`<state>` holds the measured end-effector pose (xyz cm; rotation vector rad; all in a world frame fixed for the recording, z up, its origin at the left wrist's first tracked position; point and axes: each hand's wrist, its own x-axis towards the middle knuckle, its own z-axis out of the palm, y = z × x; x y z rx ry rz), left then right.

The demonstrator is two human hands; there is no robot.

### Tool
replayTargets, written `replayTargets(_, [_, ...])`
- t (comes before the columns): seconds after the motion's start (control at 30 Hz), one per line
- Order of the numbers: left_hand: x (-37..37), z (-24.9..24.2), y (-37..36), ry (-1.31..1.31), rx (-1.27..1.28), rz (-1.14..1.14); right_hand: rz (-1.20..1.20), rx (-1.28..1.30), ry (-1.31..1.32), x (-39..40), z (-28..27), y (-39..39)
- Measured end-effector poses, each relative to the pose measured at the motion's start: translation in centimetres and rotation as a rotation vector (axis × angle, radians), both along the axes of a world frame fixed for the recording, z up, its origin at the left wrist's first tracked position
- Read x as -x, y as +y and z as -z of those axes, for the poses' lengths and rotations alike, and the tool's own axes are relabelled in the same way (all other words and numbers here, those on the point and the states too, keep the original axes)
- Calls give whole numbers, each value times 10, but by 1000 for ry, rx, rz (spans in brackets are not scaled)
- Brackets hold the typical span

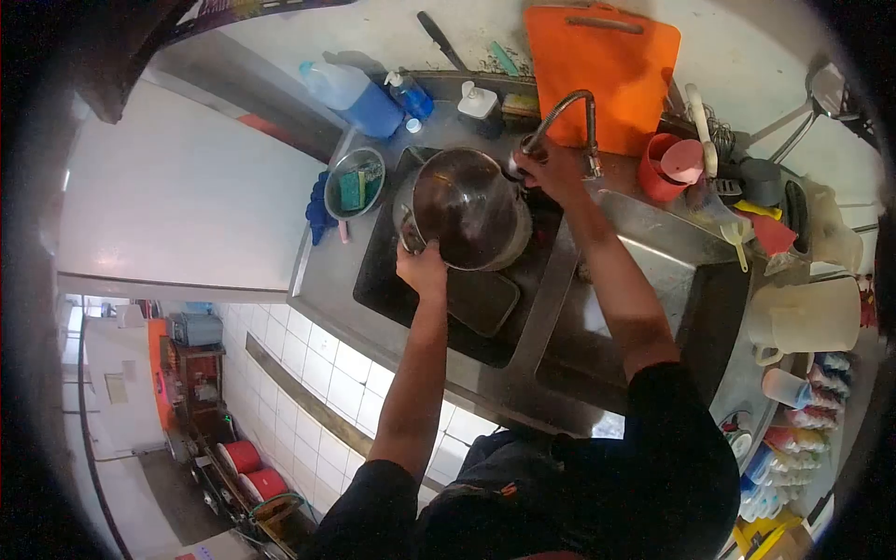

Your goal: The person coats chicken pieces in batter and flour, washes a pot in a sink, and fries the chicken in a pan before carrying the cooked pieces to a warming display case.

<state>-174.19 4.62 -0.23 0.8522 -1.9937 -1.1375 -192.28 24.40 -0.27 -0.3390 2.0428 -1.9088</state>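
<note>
1. Over the left basin of the steel sink (560, 308), a large metal pot (467, 207) is being tilted on its side, its open mouth facing the camera.
2. At the pot's near rim, the left hand (422, 266) is gripping with fingers closed.
3. Behind the pot, the right hand (553, 168) is closing around the base of the curved faucet (565, 110).
4. Beyond the faucet, an orange cutting board (607, 65) is leaning upright.
</note>
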Motion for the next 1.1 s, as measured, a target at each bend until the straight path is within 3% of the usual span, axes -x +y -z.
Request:
replayTargets(0.1, [-1,-6,1,0,1,-10,131,1,188,7,12,-28])
replayTargets(0.17, [0,14,-13,25,9,-2,-55,428,-112,-9,-29,-27])
replayTargets(0.23, [1,16,-18,50,11,6,-50,417,-119,-20,-43,-20])
replayTargets(0.3, [2,7,-14,-104,87,-54,-40,400,-125,-17,-35,-17])
replayTargets(0.37, [7,29,-30,-153,75,-75,41,153,-72,-4,-6,-19])
replayTargets(0.4, [9,43,-37,-193,66,-100,44,149,-78,3,4,-19])
replayTargets(0.43, [11,39,-32,-198,64,-97,155,-77,92,8,10,-19])
replayTargets(0.47, [13,27,-25,-250,-100,-102,262,-303,263,12,11,-19])
replayTargets(0.5, [15,20,-19,-300,-264,-106,263,-305,262,15,12,-20])
replayTargets(0.63, [14,40,-14,-442,-370,-218,257,-320,279,20,19,-29])
replayTargets(0.7, [6,62,-25,-435,-122,-238,258,-310,266,20,19,-23])
replayTargets(0.73, [2,64,-26,-439,-130,-240,262,-338,318,16,15,-16])
replayTargets(0.83, [-12,60,-26,-319,176,-284,287,-388,411,21,26,-12])
replayTargets(0.93, [-20,45,-30,-419,274,-325,291,-378,433,26,36,-12])
replayTargets(1.1, [-29,35,-43,-375,330,-336,247,-371,351,24,30,-12])
